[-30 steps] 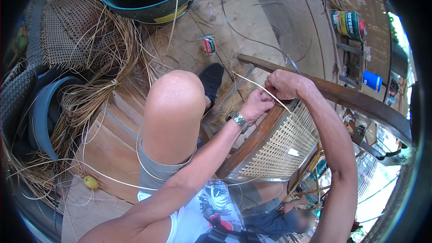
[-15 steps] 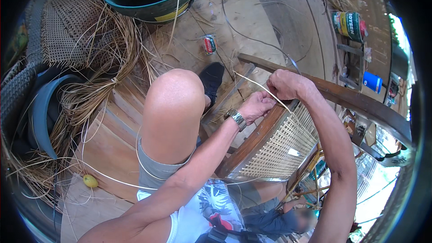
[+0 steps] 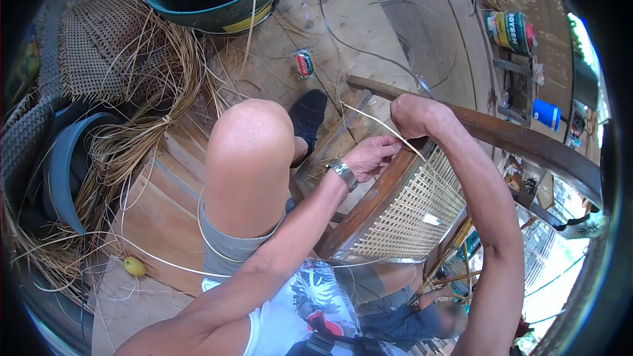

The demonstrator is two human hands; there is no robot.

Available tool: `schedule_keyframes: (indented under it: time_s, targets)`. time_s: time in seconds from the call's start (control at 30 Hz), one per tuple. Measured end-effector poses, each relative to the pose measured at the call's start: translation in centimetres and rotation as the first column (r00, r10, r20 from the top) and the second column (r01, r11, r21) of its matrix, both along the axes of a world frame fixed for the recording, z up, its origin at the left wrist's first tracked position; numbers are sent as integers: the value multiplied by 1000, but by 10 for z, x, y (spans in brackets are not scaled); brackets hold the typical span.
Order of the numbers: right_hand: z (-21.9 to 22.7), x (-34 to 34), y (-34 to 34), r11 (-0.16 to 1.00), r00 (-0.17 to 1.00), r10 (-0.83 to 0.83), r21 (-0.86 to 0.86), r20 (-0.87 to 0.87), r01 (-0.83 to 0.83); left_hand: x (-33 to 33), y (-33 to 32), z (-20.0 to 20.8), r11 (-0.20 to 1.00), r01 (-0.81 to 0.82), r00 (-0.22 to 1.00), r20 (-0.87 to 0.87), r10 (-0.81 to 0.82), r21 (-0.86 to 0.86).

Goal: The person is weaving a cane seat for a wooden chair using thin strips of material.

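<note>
A wooden chair frame (image 3: 377, 206) with a woven cane panel (image 3: 412, 214) leans in front of me. My left hand (image 3: 370, 158) is at the near side of its upper corner, with thumb and fingers pinched together against the wood. Over the same corner bends my right hand (image 3: 415, 117), its fingers curled down and their tips hidden. A pale cane strand (image 3: 376, 120) passes close by both hands, from the free end at the left to the edge of the weave. What the fingertips grip is too small to make out.
A green bucket (image 3: 227, 16) stands at the far left, beside bundles of loose cane (image 3: 142, 142) and a woven cane sheet (image 3: 99, 43). My bent knee (image 3: 250, 135) is left of the frame. A paint can (image 3: 509, 31) and blue container (image 3: 546, 114) are at right. Another person (image 3: 409, 323) sits below.
My left hand has shifted slightly left and down, its fingertips a little farther from the right hand. The right hand has dipped at the corner. The view has moved slightly.
</note>
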State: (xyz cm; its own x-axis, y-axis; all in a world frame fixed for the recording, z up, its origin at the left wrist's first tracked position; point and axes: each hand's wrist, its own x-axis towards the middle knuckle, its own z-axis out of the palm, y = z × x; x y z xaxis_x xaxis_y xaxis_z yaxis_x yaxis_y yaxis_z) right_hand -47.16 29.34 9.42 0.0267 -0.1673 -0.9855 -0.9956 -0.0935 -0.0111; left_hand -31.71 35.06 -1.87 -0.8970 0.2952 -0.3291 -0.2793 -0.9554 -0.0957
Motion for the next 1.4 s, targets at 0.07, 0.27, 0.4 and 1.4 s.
schedule_keyframes:
  time_s: [0.07, 0.27, 0.4, 1.4]
  targets:
    - [0, 0, 1, 998, 998, -57, -22, -30, 56, 3, -7, -5, 999, 34, 997, -72, -35, -7]
    - [-3, 8, -3, 983, 972, -182, -56, -149, 175, 5, -12, -3, 954, 95, 970, -188, -153, -286]
    - [-8, 14, -11, 977, 930, -211, -50, -301, 205, 7, -10, 5, 956, 20, 987, -148, -66, -294]
    - [120, 86, 165, -406, 339, -668, -706, 662, 580, 13, -29, 16, 992, 86, 955, -276, -107, -88]
